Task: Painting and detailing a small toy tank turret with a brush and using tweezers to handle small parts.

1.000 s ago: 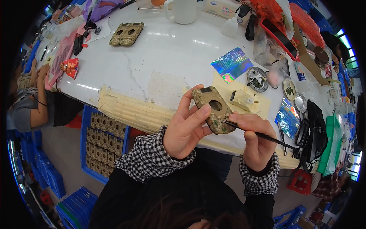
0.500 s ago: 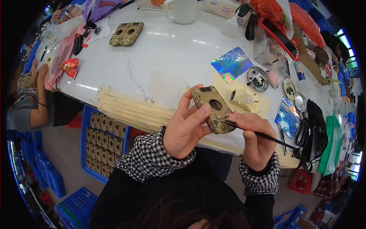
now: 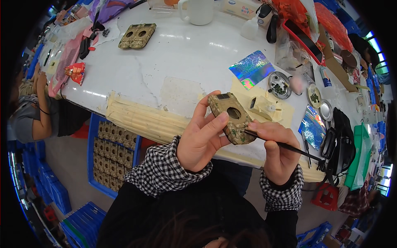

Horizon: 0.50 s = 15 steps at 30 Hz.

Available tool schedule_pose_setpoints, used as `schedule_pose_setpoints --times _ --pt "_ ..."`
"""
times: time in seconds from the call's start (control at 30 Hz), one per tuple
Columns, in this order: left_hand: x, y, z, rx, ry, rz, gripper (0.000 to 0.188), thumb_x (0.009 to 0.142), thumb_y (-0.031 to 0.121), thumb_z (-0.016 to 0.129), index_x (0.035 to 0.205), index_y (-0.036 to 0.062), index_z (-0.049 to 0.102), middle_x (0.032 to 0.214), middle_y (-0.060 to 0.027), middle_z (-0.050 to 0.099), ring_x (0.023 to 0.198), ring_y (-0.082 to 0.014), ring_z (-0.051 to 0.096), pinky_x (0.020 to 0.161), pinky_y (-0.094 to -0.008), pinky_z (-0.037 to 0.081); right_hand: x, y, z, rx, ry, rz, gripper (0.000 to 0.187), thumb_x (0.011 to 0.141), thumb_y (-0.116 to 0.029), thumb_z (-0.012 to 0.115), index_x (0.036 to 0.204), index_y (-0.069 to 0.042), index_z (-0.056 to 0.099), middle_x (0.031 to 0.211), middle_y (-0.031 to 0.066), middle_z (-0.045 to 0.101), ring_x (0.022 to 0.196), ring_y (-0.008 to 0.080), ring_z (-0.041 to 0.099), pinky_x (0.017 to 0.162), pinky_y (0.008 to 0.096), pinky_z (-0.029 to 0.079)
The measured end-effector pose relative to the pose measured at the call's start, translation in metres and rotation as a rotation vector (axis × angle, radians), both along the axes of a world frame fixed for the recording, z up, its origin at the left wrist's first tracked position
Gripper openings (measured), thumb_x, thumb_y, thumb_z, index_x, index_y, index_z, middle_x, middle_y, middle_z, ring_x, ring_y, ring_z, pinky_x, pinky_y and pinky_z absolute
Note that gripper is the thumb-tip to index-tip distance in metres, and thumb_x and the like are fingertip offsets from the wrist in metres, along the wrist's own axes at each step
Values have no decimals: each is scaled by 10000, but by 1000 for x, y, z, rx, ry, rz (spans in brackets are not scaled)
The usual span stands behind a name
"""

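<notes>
My left hand grips a camouflage-painted model tank hull with a round hole in its top, holding it tilted above the table's near edge. Between the fingers of my right hand is a slim black tool, probably tweezers. Its tip touches or nearly touches the hull's lower right end; whether it pinches anything is too small to tell. Just beyond my right hand, a small tan turret-like part sits on a yellowish sheet. A round metal tin behind it contains small dark green bits.
Two joined camouflage hulls lie at the far left of the white table. A blue crate of similar hulls stands below on the left. Holographic sheets, a red-edged phone and a black bag crowd the right. Another person's arm is at far left.
The hull and both my hands stay almost in place. The tool's tip has shifted very slightly along the hull's end. At far left, the other person's hand has moved a little.
</notes>
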<state>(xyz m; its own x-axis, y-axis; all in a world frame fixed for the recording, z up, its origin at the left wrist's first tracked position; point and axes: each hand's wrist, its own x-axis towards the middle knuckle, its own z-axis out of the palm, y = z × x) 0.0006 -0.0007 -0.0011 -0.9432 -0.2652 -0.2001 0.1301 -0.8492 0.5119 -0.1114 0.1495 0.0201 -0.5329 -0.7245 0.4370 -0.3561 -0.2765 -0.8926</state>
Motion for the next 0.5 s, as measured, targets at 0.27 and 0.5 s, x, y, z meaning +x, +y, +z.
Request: schedule_pose_setpoints --times 0.27,0.5 --pt "1 0 1 23 -7 13 539 985 147 508 1428 169 202 1307 -114 461 1190 -226 518 959 -421 488 -1 2 -1 -157 -151 17 224 985 -203 482 1019 10 546 1026 207 648 1016 332 625 1021 513 402" --pt "-2 1 2 20 -7 -9 510 993 143 482 1428 156 215 1309 -103 462 1199 -225 519 959 -431 496 17 28 45 -657 -593 736 51 942 -91 571 989 -86 549 571 44 477 411 144 358 444 301 342"
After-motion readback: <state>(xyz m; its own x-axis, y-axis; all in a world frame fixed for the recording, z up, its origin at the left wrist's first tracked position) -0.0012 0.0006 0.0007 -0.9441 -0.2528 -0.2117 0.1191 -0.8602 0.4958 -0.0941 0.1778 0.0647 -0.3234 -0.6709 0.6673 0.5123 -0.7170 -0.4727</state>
